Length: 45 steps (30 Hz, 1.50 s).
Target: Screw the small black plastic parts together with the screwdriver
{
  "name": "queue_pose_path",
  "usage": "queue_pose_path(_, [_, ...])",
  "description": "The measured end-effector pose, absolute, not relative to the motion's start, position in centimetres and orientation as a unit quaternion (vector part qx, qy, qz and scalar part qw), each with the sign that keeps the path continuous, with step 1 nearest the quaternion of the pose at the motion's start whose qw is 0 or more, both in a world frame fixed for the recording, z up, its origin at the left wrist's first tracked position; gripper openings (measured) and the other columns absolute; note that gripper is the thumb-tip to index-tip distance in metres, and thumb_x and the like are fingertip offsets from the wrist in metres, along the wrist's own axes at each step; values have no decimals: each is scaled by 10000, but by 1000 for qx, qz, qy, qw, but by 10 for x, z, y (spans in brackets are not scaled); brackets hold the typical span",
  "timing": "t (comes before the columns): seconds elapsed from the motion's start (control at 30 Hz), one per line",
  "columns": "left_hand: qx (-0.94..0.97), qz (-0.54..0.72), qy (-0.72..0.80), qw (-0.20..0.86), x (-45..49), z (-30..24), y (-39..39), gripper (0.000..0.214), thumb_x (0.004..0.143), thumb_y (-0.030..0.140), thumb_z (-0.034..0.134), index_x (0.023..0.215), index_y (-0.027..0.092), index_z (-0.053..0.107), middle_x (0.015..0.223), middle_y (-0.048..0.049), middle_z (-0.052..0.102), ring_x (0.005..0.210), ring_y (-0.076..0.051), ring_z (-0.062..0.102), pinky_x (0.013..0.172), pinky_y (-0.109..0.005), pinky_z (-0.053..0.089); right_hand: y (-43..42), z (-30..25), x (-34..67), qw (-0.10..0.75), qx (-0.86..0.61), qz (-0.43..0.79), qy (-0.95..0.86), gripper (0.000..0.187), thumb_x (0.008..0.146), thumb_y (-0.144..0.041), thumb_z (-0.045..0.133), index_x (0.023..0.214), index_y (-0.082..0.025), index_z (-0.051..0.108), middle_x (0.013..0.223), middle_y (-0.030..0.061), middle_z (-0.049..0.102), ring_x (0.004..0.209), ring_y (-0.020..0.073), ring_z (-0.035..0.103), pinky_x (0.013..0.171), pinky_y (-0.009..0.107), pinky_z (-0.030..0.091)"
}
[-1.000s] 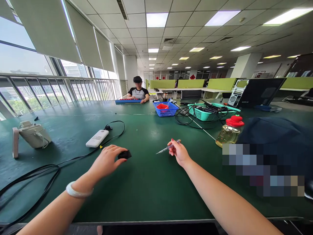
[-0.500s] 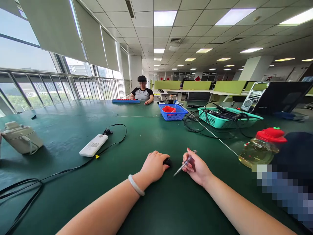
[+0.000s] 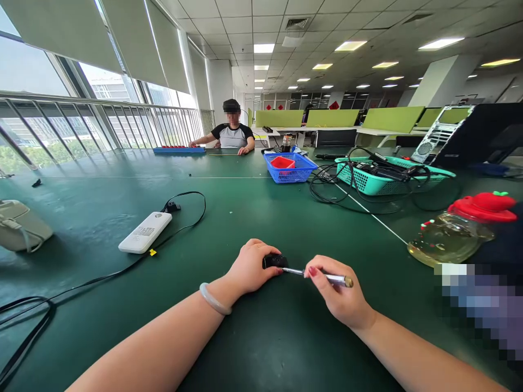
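Observation:
My left hand [image 3: 252,267] is closed around a small black object [image 3: 274,261] with a shiny edge, held low over the green table. Much of that object is covered by my fingers, and its kind is unclear. In my right hand [image 3: 337,288] is a slim metal screwdriver [image 3: 335,279] with a brass-coloured end cap. Its thin shaft points left, and the tip meets the near side of the black object by my left thumb. Whether it sits in a gap there cannot be made out.
A white power bank-like box [image 3: 146,232] with a black cable lies left. A blue basket [image 3: 291,169], a teal basket [image 3: 368,182] of cables and a red-lidded jar [image 3: 451,234] stand right. Across the table sits a person [image 3: 232,133] beside a blue tray [image 3: 178,150].
My right hand has turned the screwdriver and brought its tip left to the black object, which my left hand has tilted up. The person opposite has stretched an arm towards the blue tray.

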<state>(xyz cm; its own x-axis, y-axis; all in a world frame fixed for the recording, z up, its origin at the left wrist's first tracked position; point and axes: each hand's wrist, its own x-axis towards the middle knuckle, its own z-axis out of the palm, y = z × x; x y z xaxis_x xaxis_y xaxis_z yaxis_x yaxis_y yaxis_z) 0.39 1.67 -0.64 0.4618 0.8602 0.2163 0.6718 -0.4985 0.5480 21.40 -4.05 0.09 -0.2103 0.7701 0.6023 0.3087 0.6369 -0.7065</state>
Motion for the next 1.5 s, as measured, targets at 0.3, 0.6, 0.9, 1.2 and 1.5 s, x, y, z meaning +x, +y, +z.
queue_pose_path(0.3, [837, 235, 452, 200, 3, -5, 16, 309, 786, 340, 732, 1083, 256, 714, 1061, -18, 735, 1108, -249, 553, 1008, -398, 447, -45, 7, 209, 456, -324, 64, -826, 199, 933, -182, 493, 761, -217, 587, 590, -15, 567, 521, 116, 487, 536, 258, 387])
queue_pose_path(0.6, [840, 235, 452, 188, 4, -5, 14, 285, 796, 324, 711, 1075, 263, 713, 1035, -13, 734, 1070, -238, 570, 975, -379, 460, -49, 11, 208, 380, -282, -36, -880, 242, 937, -187, 514, 740, -202, 654, 578, -6, 565, 508, 109, 448, 543, 269, 337])
queue_pose_path(0.9, [842, 236, 449, 185, 4, -6, 15, 292, 799, 331, 699, 1082, 260, 711, 1047, -18, 734, 1071, -243, 572, 981, -391, 457, -50, 10, 208, 361, -276, -61, -889, 264, 941, -188, 505, 712, -193, 636, 568, -13, 534, 514, 111, 417, 544, 278, 315])
queue_pose_path(1.2, [844, 233, 445, 189, 5, -5, 15, 293, 797, 295, 695, 1088, 258, 702, 1041, -15, 737, 1056, -238, 584, 969, -385, 466, -51, 2, 204, 232, -273, -61, -932, 235, 887, -250, 574, 658, -199, 574, 602, -20, 511, 512, 115, 386, 534, 282, 270])
queue_pose_path(1.5, [835, 219, 462, 202, 5, -6, 15, 364, 794, 317, 713, 1150, 248, 672, 1112, -25, 723, 1093, -249, 590, 980, -390, 472, -51, 5, 204, 284, -302, -71, -907, 310, 914, -215, 507, 606, -192, 538, 549, -26, 467, 495, 114, 335, 525, 273, 251])
